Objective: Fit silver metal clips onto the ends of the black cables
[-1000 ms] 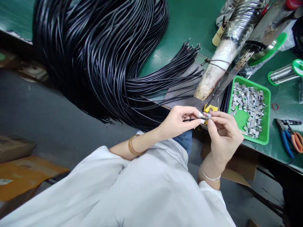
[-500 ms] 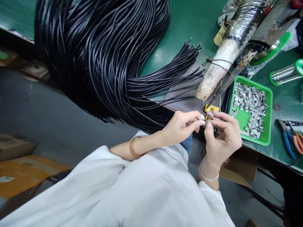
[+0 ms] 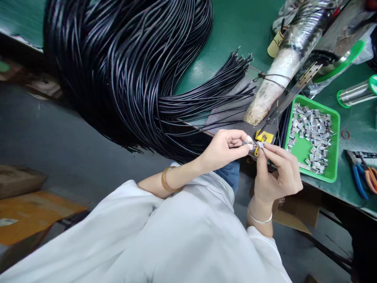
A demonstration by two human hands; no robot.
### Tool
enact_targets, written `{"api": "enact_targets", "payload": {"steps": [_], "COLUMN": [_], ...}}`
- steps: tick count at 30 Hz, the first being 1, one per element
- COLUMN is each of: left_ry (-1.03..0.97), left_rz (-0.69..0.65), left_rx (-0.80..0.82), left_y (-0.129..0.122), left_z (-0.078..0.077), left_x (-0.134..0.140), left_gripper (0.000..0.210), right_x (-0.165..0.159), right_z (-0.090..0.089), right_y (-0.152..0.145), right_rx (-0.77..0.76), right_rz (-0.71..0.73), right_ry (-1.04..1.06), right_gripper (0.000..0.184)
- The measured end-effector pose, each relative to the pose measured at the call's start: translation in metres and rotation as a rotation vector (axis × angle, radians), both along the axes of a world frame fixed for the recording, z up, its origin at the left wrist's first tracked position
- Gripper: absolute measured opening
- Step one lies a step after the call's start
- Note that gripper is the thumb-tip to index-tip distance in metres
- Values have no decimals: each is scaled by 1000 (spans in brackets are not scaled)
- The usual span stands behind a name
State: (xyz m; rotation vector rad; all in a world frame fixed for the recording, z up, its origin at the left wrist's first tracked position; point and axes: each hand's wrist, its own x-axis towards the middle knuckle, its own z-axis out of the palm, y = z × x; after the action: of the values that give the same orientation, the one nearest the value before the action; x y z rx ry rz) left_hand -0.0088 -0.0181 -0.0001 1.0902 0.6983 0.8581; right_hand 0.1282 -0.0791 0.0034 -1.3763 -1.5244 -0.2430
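Observation:
My left hand (image 3: 224,150) pinches the end of a black cable (image 3: 235,147) between thumb and fingers, with white wraps on its fingertips. Facing it, my right hand (image 3: 278,169) grips a small silver metal connector (image 3: 260,145) at its fingertips, close to the cable's end. Whether the two touch is too small to tell. Just beyond the fingers sits a yellow part (image 3: 266,136) below the soldering stand's pale wrapped tube (image 3: 269,84). A large bundle of black cables (image 3: 126,78) lies to the left, some stripped ends pointing toward the tube.
A green tray (image 3: 332,177) of small metal connectors (image 3: 318,133) stands to the right. Beyond it are pliers (image 3: 357,173), a red ring (image 3: 345,134) and a solder spool (image 3: 355,96) on the green table (image 3: 241,23). Cardboard boxes (image 3: 38,218) stand lower left.
My right fingers have turned the metal connector and brought it down in front of the cable end. My left hand has shifted slightly, and its fingers have drawn back a little from the right.

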Motion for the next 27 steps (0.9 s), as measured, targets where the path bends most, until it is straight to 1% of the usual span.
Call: {"api": "enact_targets", "payload": {"steps": [4, 6, 12, 17, 24, 27], "left_ry": [-16, -27, -17, 3, 15, 3], "left_rz": [-6, -8, -70, -98, -146, -162], "left_rx": [-18, -30, -38, -8, 58, 50], "left_y": [2, 3, 4, 4, 5, 5], "left_z": [2, 2, 0, -3, -5, -5], "left_x": [-1, -1, -2, -2, -4, -4], "left_gripper": [15, 15, 18, 17, 18, 17], "right_x": [4, 5, 7, 11, 16, 18], "right_z": [-2, -2, 1, 4, 5, 6], "right_y": [3, 4, 3, 1, -1, -2], "right_rx": [-123, -162, -283, -310, -379, -397], "right_rz": [21, 38, 99, 152, 192, 209], "right_ry": [209, 269, 291, 317, 318, 315], "right_gripper": [14, 10, 8, 11, 9, 10]}}
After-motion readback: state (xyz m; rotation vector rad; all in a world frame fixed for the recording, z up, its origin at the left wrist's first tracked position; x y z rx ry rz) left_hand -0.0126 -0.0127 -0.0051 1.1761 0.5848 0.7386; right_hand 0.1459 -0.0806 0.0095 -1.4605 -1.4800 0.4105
